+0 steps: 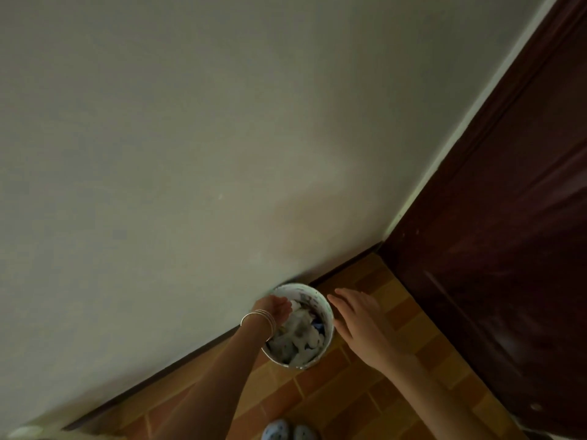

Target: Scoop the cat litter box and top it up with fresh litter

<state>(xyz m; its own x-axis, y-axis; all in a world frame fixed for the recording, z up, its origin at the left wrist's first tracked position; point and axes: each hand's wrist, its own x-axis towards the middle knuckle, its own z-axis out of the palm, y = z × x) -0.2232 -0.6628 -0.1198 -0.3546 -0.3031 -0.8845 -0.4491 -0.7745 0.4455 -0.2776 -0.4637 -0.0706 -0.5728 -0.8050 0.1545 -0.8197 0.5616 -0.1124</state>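
Your left hand dips into the waste bucket at its 10 o'clock rim, fingers hidden, so its grip cannot be told; your right hand hovers flat and empty at 3 o'clock; the litter box is out of view; you are likely dumping scoopings, with the top-up seemingly left.

I see the left hand dipped over a full white bin against the wall, with the right hand flat-fingered just beside it.
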